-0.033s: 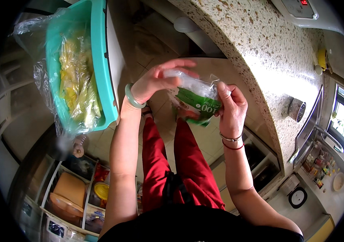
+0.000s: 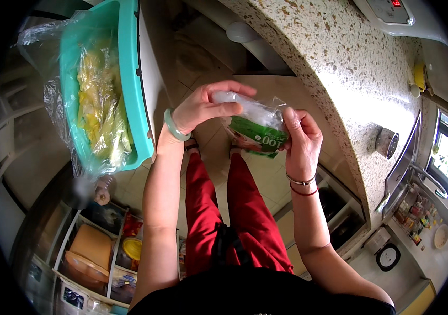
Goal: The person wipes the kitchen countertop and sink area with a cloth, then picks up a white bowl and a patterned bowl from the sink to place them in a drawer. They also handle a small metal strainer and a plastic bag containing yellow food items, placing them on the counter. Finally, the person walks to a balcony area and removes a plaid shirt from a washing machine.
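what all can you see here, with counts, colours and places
Packet: one, green and clear, between the grips
Bin: one, teal, upper left
Vegetables: uncounted, yellow and pale green, in the bin
Plastic film: uncounted, clear, in and over the bin
Counter: one, speckled white and brown, upper right
Appliance: one, white, top right
Holed cup: one, grey, on the counter
Window: one, bright, far right
Tub: count unclear, orange-brown, lower left
Lid: one, yellow, right of the tub
Trousers: one pair, dark red, lower centre
Bangle: one, pale green, left wrist
Bracelets: two, silver and red, right wrist
Left grip: one, bare, at the packet's clear end
Right grip: one, bare, pinching the packet's right edge
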Available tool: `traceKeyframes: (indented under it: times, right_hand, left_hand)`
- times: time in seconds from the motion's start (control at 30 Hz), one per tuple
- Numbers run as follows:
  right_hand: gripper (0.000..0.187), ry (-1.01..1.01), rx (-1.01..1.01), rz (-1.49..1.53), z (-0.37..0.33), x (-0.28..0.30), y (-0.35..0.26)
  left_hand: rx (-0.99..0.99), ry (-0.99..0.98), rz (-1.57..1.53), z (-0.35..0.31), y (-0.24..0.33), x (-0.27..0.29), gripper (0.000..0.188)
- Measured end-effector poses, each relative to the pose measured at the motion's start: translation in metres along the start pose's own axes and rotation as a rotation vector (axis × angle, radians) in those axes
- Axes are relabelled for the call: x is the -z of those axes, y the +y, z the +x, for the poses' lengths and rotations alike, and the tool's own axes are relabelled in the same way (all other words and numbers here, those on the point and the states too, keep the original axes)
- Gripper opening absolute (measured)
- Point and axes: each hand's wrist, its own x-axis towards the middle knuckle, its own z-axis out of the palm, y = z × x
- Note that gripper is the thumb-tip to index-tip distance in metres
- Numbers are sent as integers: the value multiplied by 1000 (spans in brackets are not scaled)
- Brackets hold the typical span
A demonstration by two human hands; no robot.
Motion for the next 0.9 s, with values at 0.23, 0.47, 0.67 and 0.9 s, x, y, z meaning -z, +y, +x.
traceKeyframes:
  times: [0.23, 0.47, 0.67, 0.9]
  right_hand:
    - [23, -120, 56, 16, -9, -1, -5]
    - [18, -35, 200, -10, -11, -9, -1]
    - [10, -58, 244, -18, -8, -2, -2]
    - [11, -15, 350, -37, -11, -9, -5]
  left_hand:
    - [74, 137, 11, -4, -4, 5, 28]
    - [-64, 106, -15, -6, -4, 3, 18]
    - [-125, 85, -39, -5, -7, 2, 13]
    - [-111, 71, -28, -4, -6, 3, 14]
